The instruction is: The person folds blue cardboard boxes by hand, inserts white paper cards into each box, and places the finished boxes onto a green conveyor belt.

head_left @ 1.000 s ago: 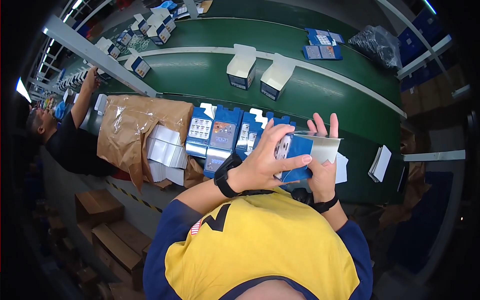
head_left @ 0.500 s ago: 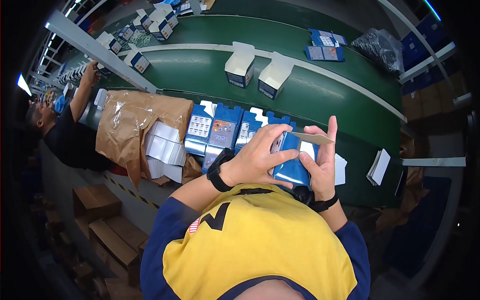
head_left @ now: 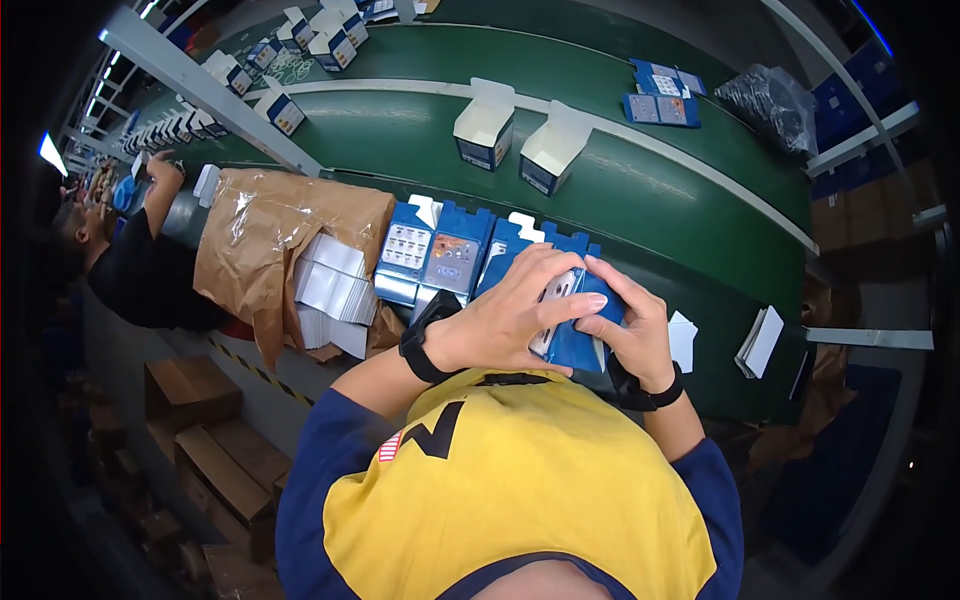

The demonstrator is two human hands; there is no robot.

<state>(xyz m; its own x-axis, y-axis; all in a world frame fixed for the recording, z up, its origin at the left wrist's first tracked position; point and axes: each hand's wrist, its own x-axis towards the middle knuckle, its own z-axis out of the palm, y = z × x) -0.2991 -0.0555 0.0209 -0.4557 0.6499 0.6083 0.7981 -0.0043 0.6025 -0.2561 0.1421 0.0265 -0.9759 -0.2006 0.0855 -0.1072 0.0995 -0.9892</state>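
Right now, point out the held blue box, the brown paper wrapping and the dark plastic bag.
Blue box (head_left: 576, 348): head view, on its plain blue side.
Brown paper wrapping (head_left: 262, 235): head view, on its creased paper.
Dark plastic bag (head_left: 768, 106): head view, crumpled middle.

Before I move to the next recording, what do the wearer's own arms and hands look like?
The left hand and right hand are ungloved. A black strap with a bulky dark piece circles the left wrist, and a similar black band circles the right. The forearms are uncovered up to dark blue sleeves, part of a yellow-bodied top.
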